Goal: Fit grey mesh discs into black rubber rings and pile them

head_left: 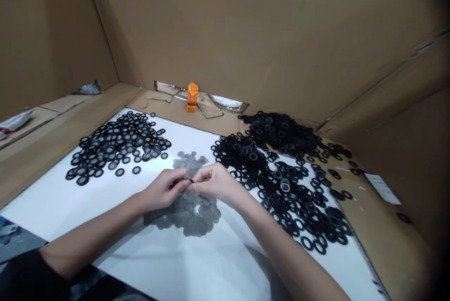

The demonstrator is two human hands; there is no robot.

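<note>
My left hand (pixel 168 188) and my right hand (pixel 211 180) meet at the middle of the white board (pixel 140 263), fingertips pinched together. Between them shows a small dark edge of a black ring (pixel 191 181), mostly hidden by the fingers. Under and around the hands lies a pile of thin grey discs (pixel 195 221). To the left spreads a heap of black rings with grey centres (pixel 119 139). On the right are large heaps of open black rings (pixel 302 198), with one lighter ring among them.
Cardboard walls (pixel 246 33) enclose the back and sides. An orange carton (pixel 192 94) stands behind the board. A white paper label (pixel 382 188) lies at the right, near a few stray rings. A white and red packet (pixel 16 122) rests at far left.
</note>
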